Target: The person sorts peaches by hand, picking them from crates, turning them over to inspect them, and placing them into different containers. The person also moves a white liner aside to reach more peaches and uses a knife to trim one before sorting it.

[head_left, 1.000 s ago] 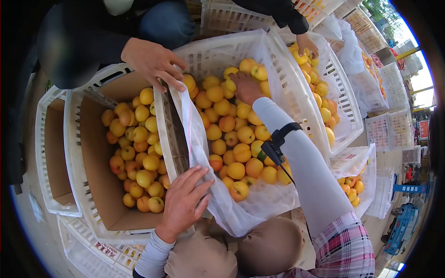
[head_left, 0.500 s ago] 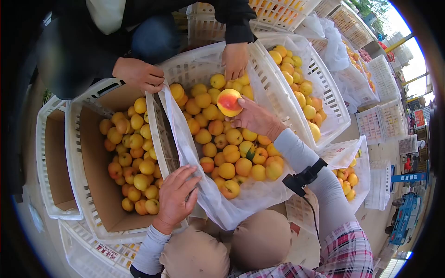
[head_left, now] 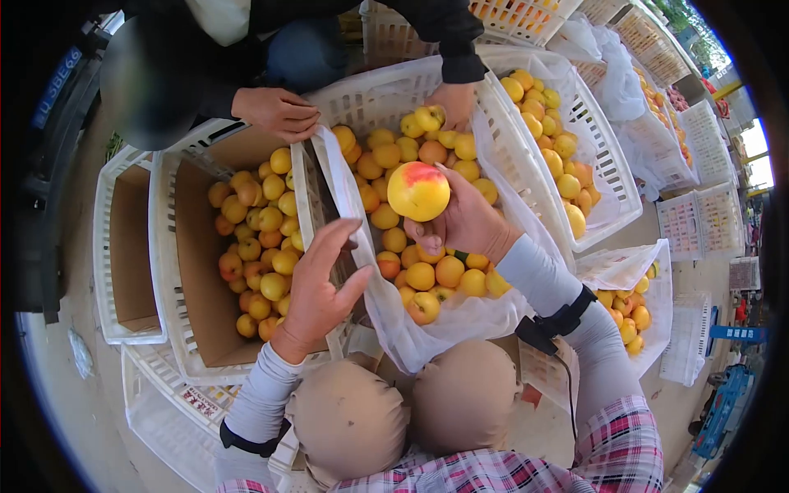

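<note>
A yellow peach with a red blush [head_left: 418, 191] is gripped in my right hand [head_left: 467, 215], raised over the middle crate. My left hand [head_left: 320, 283] is up with thumb and fingers apart, holding nothing, near the near left side of that crate. The middle crate [head_left: 370, 92] is white plastic, lined with a thin white sheet [head_left: 386, 329], and holds many similar peaches [head_left: 423, 307]. To its left stands a cardboard-lined crate [head_left: 197, 296] with more peaches [head_left: 272, 286].
Across from me, a co-worker's hand [head_left: 454, 105] reaches among the peaches, touching one; their other hand [head_left: 276, 113] rests by the crate edges. Another filled crate [head_left: 604, 164] stands to the right, a smaller one [head_left: 662, 308] below it. Stacked crates [head_left: 699, 222] stand farther right.
My right hand has lifted the peach nearer to the camera. My left hand has come up off the crate's liner edge. The co-worker's right-side hand now touches a peach. The whole view has shifted.
</note>
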